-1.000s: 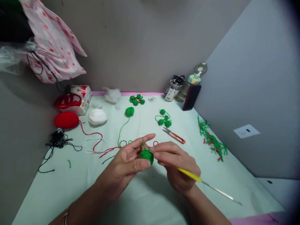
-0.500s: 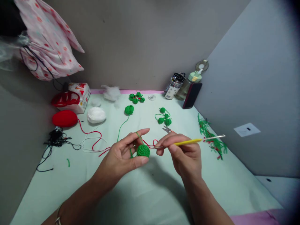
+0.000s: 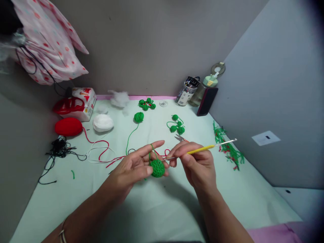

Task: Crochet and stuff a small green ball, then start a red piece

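Between the thumb and fingers of my left hand (image 3: 135, 167) is a round green crochet piece (image 3: 158, 168). Green yarn loops over the raised index finger of that hand. My right hand (image 3: 196, 163) grips a crochet hook (image 3: 201, 149) with a yellow handle and metal ends. The hook's near tip meets the top edge of the crochet piece; whether it is inside a stitch I cannot tell. A green yarn ball (image 3: 139, 117) lies beyond my left hand, its strand trailing toward me. Scissors (image 3: 181, 138) rest just past my right hand, partly hidden by it.
At left are a red yarn ball (image 3: 68, 127), a white yarn ball (image 3: 103, 123) and tangled black yarn (image 3: 59, 148). Small green crocheted balls (image 3: 180, 129) lie beyond my hands. Green and red yarn scraps (image 3: 229, 148) line the right edge. A phone (image 3: 207, 101) leans near a bottle (image 3: 198, 95).
My left hand has turned, its thumb now across the front of the crochet piece, which sits slightly lower and to the right. The hook's far end has dipped left and upward in view.
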{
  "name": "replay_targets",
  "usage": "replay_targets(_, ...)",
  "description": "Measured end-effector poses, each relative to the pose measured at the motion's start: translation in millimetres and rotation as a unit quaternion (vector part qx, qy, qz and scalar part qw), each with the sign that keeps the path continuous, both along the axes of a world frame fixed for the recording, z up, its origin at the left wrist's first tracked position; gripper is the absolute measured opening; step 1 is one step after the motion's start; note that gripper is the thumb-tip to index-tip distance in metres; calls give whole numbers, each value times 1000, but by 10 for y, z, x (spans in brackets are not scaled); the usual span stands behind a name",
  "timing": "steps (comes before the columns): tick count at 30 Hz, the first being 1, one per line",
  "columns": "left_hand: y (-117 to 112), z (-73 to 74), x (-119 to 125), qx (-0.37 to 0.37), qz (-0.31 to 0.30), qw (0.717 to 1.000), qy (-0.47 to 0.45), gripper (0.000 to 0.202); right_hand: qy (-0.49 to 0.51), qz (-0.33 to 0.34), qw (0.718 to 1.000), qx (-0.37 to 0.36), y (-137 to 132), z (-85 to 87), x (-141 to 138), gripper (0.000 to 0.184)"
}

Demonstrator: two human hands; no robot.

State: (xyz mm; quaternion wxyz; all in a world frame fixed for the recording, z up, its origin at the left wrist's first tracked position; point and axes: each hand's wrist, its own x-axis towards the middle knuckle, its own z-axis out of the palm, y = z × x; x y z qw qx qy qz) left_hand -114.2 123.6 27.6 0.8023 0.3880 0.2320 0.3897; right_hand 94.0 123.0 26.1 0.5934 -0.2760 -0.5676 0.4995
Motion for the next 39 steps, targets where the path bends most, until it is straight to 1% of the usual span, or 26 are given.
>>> replay_targets(3,15,46,-3,-12,-17,1000,-12,50,13,3,1000,-13,20,27,14,10)
replay_targets(6,27,64,-20,-11,-33,999,-12,45,32,-1,998,-57,40,63,17,12)
replay_targets(8,30,62,-35,1,-26,1000,13,44,49,2,995,-85,44,73,10,13)
replay_targets(10,23,55,-43,17,-7,998,53,46,62,12,994,-90,37,64,-6,13)
replay_targets(13,-4,32,-29,31,22,995,97,53,38,14,998,-41,0,30,-47,10)
replay_targets(15,-25,7,-4,33,41,993,110,58,-23,-12,999,19,-30,14,-77,11)
replay_targets(18,-46,-29,35,51,65,990,118,60,-124,-49,985,108,-63,14,-114,17)
replay_targets(19,-51,-34,43,58,71,989,120,60,-143,-52,981,124,-69,16,-124,18)
replay_targets(21,-59,-28,52,65,80,986,132,61,-148,-57,978,136,-74,13,-142,20)
replay_targets(24,-75,11,55,63,86,980,168,64,-114,-75,984,116,-74,-16,-166,20)
replay_targets(26,-85,41,56,66,102,974,191,63,-85,-80,990,84,-68,-47,-174,18)
replay_targets(28,-89,67,57,66,119,971,199,63,-48,-63,996,45,-52,-76,-171,14)
replay_targets(30,-83,89,55,63,126,970,198,63,-8,-28,1000,6,-29,-90,-159,11)
replay_targets(33,-66,117,46,69,129,968,203,61,31,21,999,-38,5,-78,-143,12)
replay_targets(35,-56,130,38,78,133,964,215,59,36,32,997,-58,17,-55,-142,15)
replay_targets(39,-55,133,25,104,128,958,235,56,21,28,997,-74,19,-20,-143,23)
